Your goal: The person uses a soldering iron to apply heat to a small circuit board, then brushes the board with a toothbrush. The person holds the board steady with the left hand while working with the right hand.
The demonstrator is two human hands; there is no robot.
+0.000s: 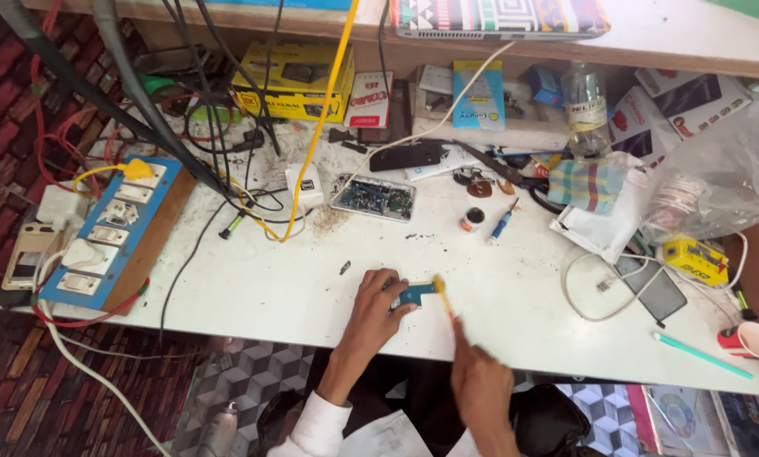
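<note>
My left hand (376,311) presses a small blue circuit board (415,294) flat on the white worktable (295,296) near its front edge. My right hand (479,382) holds a thin yellow-tipped brush (442,296) whose head rests on the right end of the board. Both wrists come up from below the table edge, with white sleeves showing.
An opened phone with bare circuitry (373,197) lies behind, with a blue screwdriver (504,220) and a small pot (472,219). A switchboard (108,237) with plugs is on the left. Cables, boxes, a bottle (585,108), a plastic bag (722,178) and a paper cup (748,340) crowd the back and right.
</note>
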